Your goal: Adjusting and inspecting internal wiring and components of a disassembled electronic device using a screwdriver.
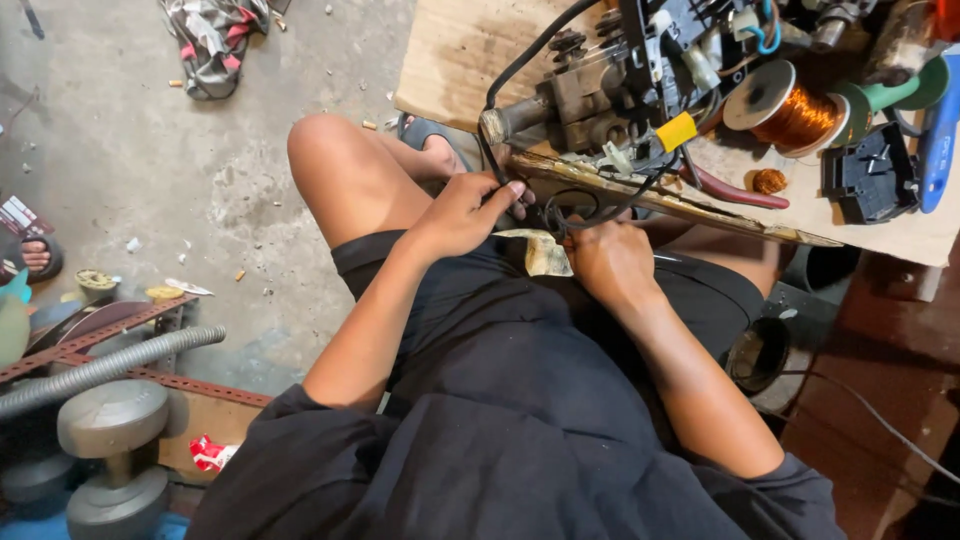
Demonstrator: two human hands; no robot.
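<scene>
The black cable (520, 60) runs down from the top of the view, past the greasy metal machine part (575, 100), and loops in front of my lap at the edge of the wooden board (460, 50). My left hand (462, 212) pinches it where it comes down beside the machine's round metal stub, thumb and fingers closed narrowly on the cord. My right hand (610, 258) sits just beside it, knuckles up, fingers curled under the board's edge where the cable loops; I cannot tell whether it actually grips the cord, because the fingertips are hidden. A crumpled scrap of pale paper (545, 255) lies on my lap between the two hands.

On the board behind the machine part there is a yellow tag (676, 131), a spool of copper wire (790, 108), a small ball of copper wire (769, 181), red-handled pliers (735, 192), a black plastic block (868, 172) and a blue-handled tool (940, 130) at the right edge.

I am sitting in dark shorts and a dark shirt, left knee (325, 150) raised, my foot in a grey sandal (425, 135) on the concrete floor (150, 150). To my left lie a grey ribbed hose (110, 362), rusty perforated metal strips (100, 335), a grey dumbbell (115, 455) and a bundle of cloth (215, 40) farther off. Another person's sandalled foot (35, 258) shows at the left edge.
</scene>
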